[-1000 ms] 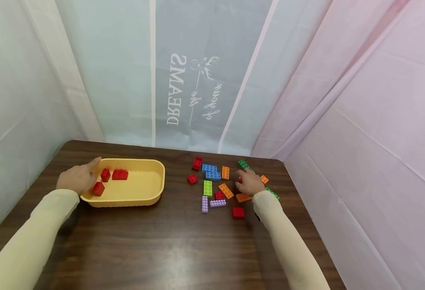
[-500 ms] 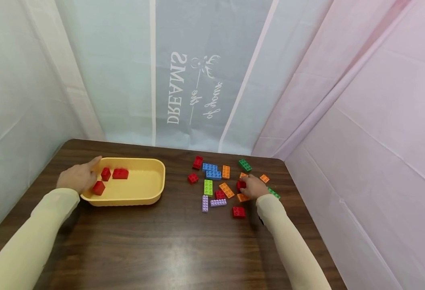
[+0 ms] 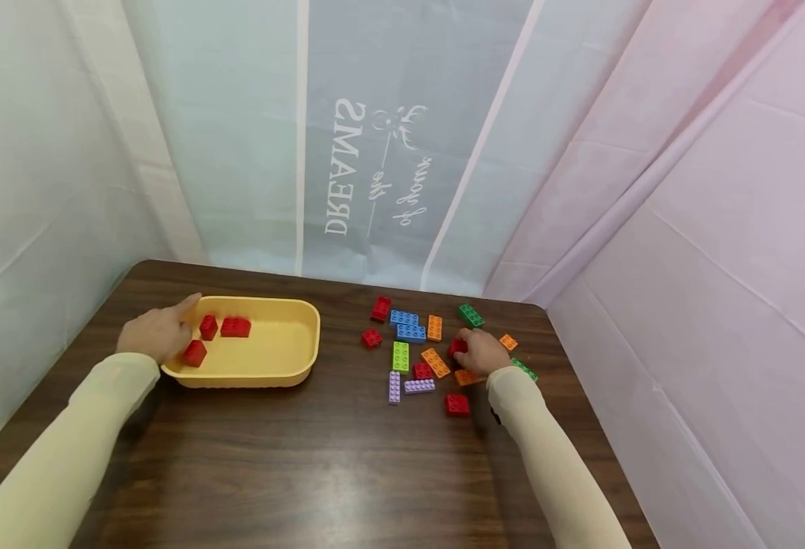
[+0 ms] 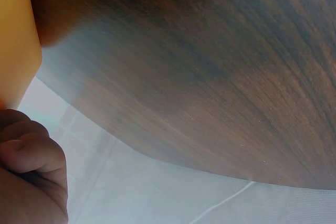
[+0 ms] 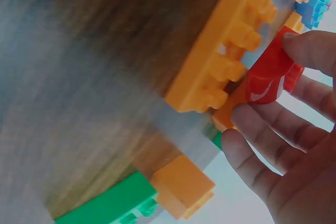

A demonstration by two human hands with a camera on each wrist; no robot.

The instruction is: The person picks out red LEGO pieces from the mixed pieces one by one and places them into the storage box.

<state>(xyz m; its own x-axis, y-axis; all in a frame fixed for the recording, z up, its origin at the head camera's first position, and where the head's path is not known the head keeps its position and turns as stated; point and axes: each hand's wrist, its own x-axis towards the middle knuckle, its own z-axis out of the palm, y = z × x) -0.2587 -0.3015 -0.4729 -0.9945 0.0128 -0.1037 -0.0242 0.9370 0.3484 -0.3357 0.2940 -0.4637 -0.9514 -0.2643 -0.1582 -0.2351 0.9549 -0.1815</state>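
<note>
My left hand (image 3: 155, 333) grips the left end of a yellow tray (image 3: 280, 340), one finger stretched along the rim. In the left wrist view its curled fingers (image 4: 37, 153) sit against the tray's outer wall. Three red toy bricks lie inside, including one brick (image 3: 235, 327) near the middle. On the right, my right hand (image 3: 486, 353) pinches a red brick (image 5: 273, 69) between thumb and fingers, as the right wrist view shows. An orange brick (image 5: 223, 51) stands close beside it, and another orange brick shows partly behind the red one.
Left of my right hand lie blue bricks (image 3: 411, 332), a lime brick (image 3: 401, 357), purple bricks (image 3: 419, 386) and several red and orange ones. Green bricks (image 3: 471, 315) lie behind and right of it. White cloth walls stand around the dark wooden table (image 3: 293, 457).
My right hand first hovered over the brick group, drew slightly right, and now has its fingers closed on the red brick. The left hand stays at the tray. The head view shifted slightly.
</note>
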